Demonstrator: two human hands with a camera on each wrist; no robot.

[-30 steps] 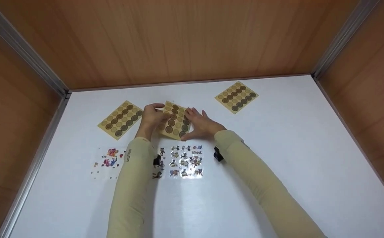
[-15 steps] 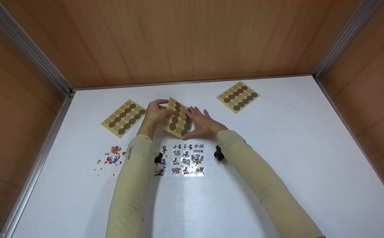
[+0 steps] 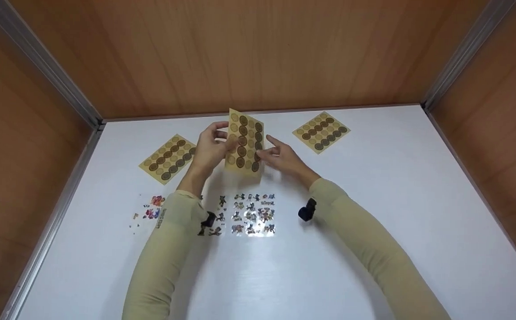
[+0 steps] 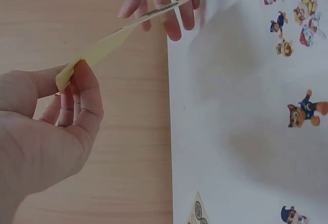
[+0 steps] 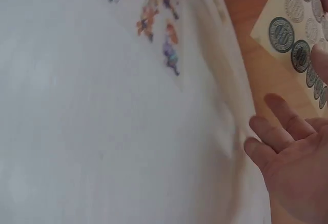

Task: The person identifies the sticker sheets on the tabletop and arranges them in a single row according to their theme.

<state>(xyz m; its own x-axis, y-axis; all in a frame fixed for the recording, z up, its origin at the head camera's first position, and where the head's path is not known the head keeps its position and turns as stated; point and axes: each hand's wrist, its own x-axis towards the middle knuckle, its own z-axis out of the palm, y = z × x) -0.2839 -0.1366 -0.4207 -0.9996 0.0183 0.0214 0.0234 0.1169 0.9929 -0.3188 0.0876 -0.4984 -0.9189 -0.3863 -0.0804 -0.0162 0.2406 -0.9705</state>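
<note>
1. I have the kraft sticker sheet (image 3: 244, 142) lifted clear of the white table (image 3: 373, 200) and stood nearly upright between both hands, printed side toward the head camera, so the rows of round seals can be read.
2. My left hand (image 3: 211, 149) pinches the sheet's left edge, thumb on the front and fingers curled behind. The left wrist view shows the sheet (image 4: 123, 32) edge-on in that pinch, which looks to be what keeps it from flopping.
3. My right hand (image 3: 282, 158) steadies the right edge with thumb and forefinger, the other fingers spread loose. In the right wrist view the palm (image 5: 294, 162) is open and relaxed, so I judge this a light guiding touch rather than a firm grip.
4. Two matching sheets lie flat, one at the far left (image 3: 169, 158) and one at the far right (image 3: 321, 131), well apart from the lifted one.
5. Nearer me, the cartoon sticker sheet (image 3: 253, 214) and the small coloured stickers (image 3: 151, 212) lie flat below my forearms, untouched.
</note>
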